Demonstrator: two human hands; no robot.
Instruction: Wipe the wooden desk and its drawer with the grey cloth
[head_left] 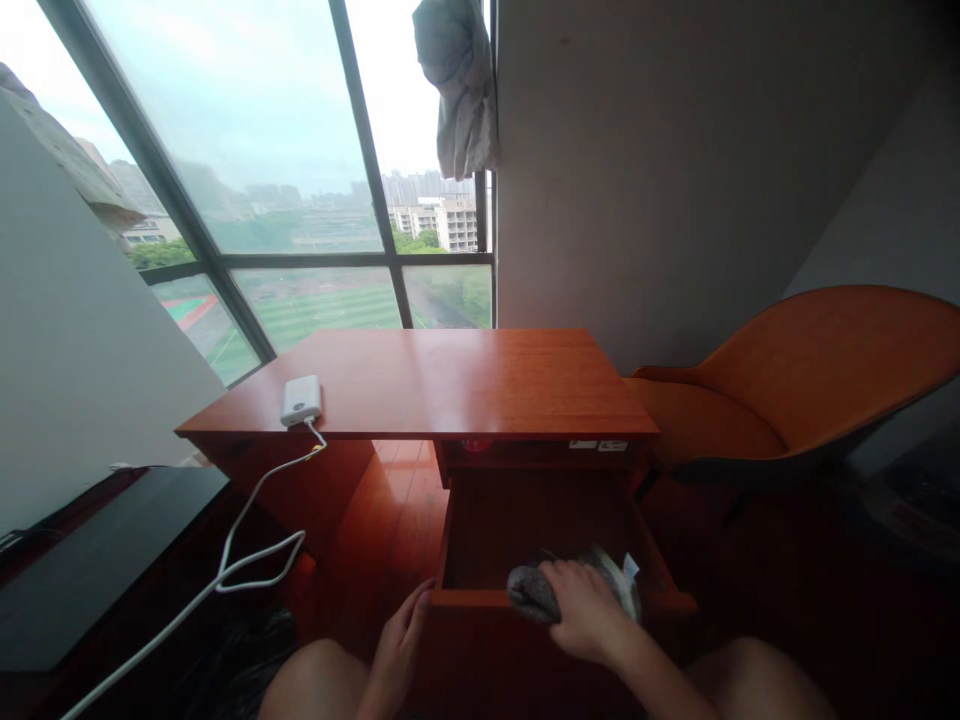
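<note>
**A:** ok, left to right, what's around the hands?

**B:** Far left, well off from the left grip (401, 630), there's a dark flat-topped unit (112, 560). Then a loose white cable (259, 490) running up to a white box (301, 399) on the table (465, 380), beyond the left grip and over to its left.

**A:** And that left grip, holding anything?

**B:** Its fingers are at the left front corner of an open drawer (472, 598). Can't tell if they're clamped on it or just resting there tbh.

**A:** Right one?

**B:** That's got a grey fuzzy bundle (531, 592), fingers wrapped over the top. A rounded grey end pokes out left of the right grip (589, 605), and a paler bit with a small tag (631, 569) pokes out on the right. All of it overlaps the drawer's front edge; touching or just above, can't tell. The inside of the drawer is right beyond that grip.

**A:** Anything further over?

**B:** Orange chair (832, 370), well apart, beyond the right grip and off to its right.
</note>
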